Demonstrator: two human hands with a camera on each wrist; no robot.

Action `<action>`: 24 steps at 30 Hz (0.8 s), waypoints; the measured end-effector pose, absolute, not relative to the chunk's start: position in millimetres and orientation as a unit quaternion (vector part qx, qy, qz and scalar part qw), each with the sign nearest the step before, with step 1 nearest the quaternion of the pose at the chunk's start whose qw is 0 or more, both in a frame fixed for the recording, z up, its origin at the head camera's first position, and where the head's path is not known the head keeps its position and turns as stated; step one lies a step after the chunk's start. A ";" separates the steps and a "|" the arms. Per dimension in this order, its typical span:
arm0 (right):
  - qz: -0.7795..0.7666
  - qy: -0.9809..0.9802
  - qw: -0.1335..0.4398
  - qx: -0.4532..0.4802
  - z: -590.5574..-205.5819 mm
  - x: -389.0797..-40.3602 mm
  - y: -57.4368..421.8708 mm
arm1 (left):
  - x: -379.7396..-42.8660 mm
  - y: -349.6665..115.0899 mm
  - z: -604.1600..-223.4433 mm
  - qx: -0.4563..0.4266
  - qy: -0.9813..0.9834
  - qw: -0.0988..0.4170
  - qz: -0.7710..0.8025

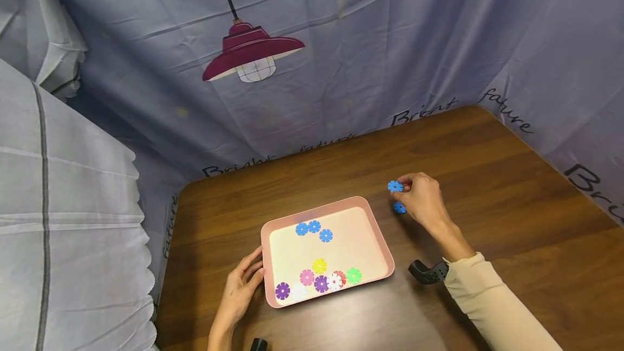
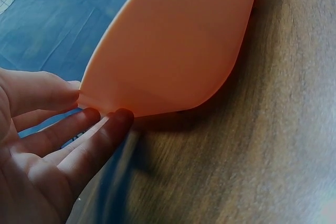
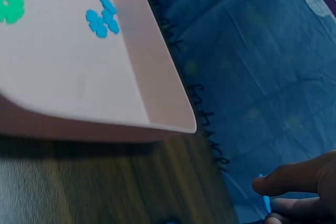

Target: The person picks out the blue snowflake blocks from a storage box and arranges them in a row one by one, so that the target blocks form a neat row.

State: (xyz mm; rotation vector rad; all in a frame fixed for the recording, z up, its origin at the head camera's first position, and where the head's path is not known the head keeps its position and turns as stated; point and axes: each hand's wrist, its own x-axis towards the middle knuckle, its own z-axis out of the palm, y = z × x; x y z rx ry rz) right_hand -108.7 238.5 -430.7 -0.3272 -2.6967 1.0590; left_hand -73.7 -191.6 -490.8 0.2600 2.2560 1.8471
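Observation:
On the table stands a shallow pink tray (image 1: 327, 211) holding flower-shaped plastic discs. My left hand (image 1: 240, 288) grips the tray's left rim, fingertips and thumb at its edge; the left wrist view shows the fingers (image 2: 84, 150) against the tray's outer wall (image 2: 178, 40). Right of the tray, my right hand (image 1: 423, 199) pinches a blue notched disc (image 1: 395, 186) between thumb and fingers. A second blue disc (image 1: 400, 208) shows just below that hand. In the right wrist view, only a thin edge of the held disc (image 3: 266, 202) shows by the thumb.
Three blue discs (image 1: 314, 226) lie toward the tray's back. Along its front are a yellow disc (image 1: 319, 265), a green disc (image 1: 353, 275), a pink disc (image 1: 306, 277) and several others. A printed curtain (image 1: 341, 69) hangs behind the wooden table (image 1: 487, 188).

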 end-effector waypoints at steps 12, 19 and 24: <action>0.351 -0.918 0.134 -0.123 -438.9 -99.4 262.1 | -75.0 -191.3 -491.2 0.093 0.771 0.103 0.622; 0.341 -0.921 0.134 -0.132 -444.0 -97.3 272.1 | -75.1 -190.8 -490.6 0.092 0.771 0.100 0.622; 0.338 -0.922 0.129 -0.136 -449.1 -96.1 277.1 | -74.6 -191.0 -490.6 0.089 0.774 0.097 0.620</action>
